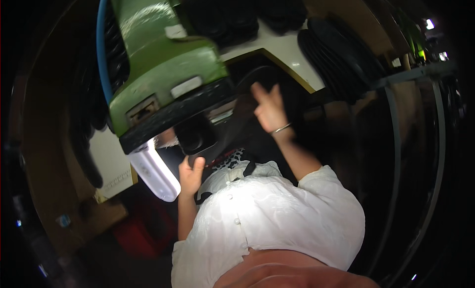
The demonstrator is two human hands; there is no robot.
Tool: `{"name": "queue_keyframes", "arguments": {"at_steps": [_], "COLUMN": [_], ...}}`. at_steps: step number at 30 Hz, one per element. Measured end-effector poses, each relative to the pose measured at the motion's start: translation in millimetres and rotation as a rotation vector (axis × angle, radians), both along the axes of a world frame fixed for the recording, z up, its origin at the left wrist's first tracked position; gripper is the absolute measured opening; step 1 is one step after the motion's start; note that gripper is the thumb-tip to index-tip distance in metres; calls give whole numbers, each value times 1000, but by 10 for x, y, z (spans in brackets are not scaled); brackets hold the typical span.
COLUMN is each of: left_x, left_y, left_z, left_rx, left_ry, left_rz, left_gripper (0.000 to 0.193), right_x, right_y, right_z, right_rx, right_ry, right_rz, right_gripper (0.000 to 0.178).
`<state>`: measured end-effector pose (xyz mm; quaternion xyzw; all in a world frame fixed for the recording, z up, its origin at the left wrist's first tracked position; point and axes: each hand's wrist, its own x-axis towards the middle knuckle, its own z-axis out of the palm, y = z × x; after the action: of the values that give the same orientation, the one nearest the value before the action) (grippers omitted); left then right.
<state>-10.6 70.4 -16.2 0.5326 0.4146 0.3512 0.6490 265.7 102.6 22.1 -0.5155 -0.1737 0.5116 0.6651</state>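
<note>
Dim workshop: by a green machine (168,72), right hand (268,109), fingers spread; left hand (190,173) at a dark piece (237,127), grip unclear; best guided steadily.

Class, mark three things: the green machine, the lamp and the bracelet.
Green machine (166,62): head view, its painted body.
Lamp (155,174): head view, middle of its white bar.
Bracelet (281,129): head view, its visible band.

Green machine (166,72), white shirt (287,213), black-spotted cloth (231,160).
</note>
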Motion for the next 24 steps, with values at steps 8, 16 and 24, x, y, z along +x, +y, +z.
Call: {"name": "queue_keyframes", "arguments": {"at_steps": [8, 16, 24], "left_x": [382, -310, -2791], "left_y": [84, 427, 989], "left_z": [156, 199, 3], "left_rx": [494, 796, 422], "left_ry": [492, 801, 1262], "left_rz": [-20, 405, 1204], "left_gripper": [46, 46, 51], "right_x": [-673, 211, -283], "right_y": [10, 1051, 294], "right_z": [-312, 311, -355], "right_rx": [296, 257, 194], "right_ry": [-690, -1303, -966], "right_rz": [349, 36, 400], "right_gripper": [112, 80, 54]}}
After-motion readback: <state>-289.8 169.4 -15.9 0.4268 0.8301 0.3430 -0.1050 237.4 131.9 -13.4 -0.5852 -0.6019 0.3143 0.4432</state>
